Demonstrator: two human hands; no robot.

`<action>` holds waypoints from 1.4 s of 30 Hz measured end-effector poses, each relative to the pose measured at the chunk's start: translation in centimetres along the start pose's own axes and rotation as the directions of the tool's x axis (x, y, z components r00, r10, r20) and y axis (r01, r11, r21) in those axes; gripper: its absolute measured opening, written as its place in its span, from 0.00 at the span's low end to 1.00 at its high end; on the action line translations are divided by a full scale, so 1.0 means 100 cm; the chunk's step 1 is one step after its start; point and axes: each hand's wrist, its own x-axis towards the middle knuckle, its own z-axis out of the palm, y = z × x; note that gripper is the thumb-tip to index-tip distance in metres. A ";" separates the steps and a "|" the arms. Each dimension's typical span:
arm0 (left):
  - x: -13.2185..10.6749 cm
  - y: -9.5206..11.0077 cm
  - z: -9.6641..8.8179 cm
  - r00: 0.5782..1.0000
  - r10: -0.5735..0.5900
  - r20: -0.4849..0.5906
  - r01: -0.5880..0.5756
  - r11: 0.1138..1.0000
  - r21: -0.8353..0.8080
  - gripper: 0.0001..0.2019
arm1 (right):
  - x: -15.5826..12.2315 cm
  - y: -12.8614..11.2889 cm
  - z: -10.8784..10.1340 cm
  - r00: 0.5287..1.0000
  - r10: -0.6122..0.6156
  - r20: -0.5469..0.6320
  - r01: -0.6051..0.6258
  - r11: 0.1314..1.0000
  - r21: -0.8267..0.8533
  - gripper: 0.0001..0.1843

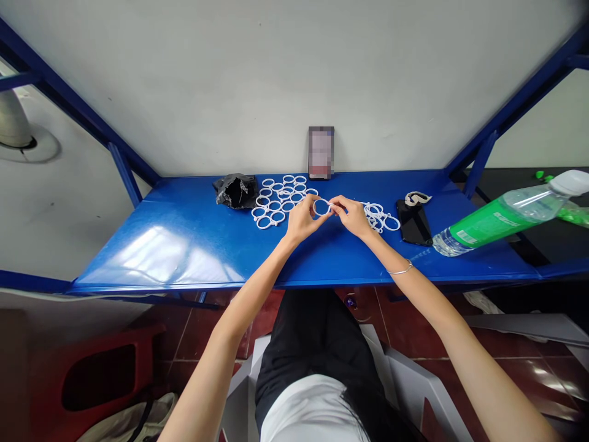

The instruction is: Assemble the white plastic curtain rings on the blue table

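My left hand (301, 220) and my right hand (353, 216) meet above the middle of the blue table (184, 239), both pinching one white plastic ring (321, 207) between their fingertips. Behind the left hand lie several loose white rings (280, 199), spread flat. Another heap of white rings (380, 217) sits just right of my right hand. A thin bracelet circles my right wrist.
A crumpled black bag (237, 190) lies left of the rings. A small card (321, 152) leans on the wall. A black phone (414, 222) with a white clip (416, 198) and a green-labelled water bottle (501, 221) are on the right. A red stool (92, 374) stands below left.
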 end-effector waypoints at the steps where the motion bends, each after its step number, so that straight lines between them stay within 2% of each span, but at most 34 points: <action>1: 0.000 0.000 0.000 1.000 -0.002 -0.002 0.002 1.000 0.003 0.22 | 0.000 0.000 0.000 1.000 -0.001 0.000 0.001 1.000 0.002 0.14; 16: 0.000 0.002 -0.001 1.000 0.002 -0.007 -0.002 1.000 0.002 0.23 | -0.001 -0.003 -0.002 1.000 -0.012 0.007 0.012 1.000 -0.004 0.14; 31: -0.001 0.006 -0.003 0.997 -0.031 0.071 0.031 0.999 -0.008 0.20 | -0.002 -0.009 -0.002 0.997 -0.012 -0.074 0.014 1.000 0.026 0.18; 37: -0.001 0.004 -0.003 0.991 -0.006 0.132 0.011 0.999 -0.040 0.20 | 0.000 -0.012 -0.002 0.996 0.003 -0.091 0.004 0.997 0.077 0.18; 42: -0.001 0.000 -0.001 0.990 0.020 0.141 -0.016 0.999 -0.031 0.19 | 0.001 -0.014 -0.002 0.993 -0.031 -0.110 0.039 0.997 0.072 0.17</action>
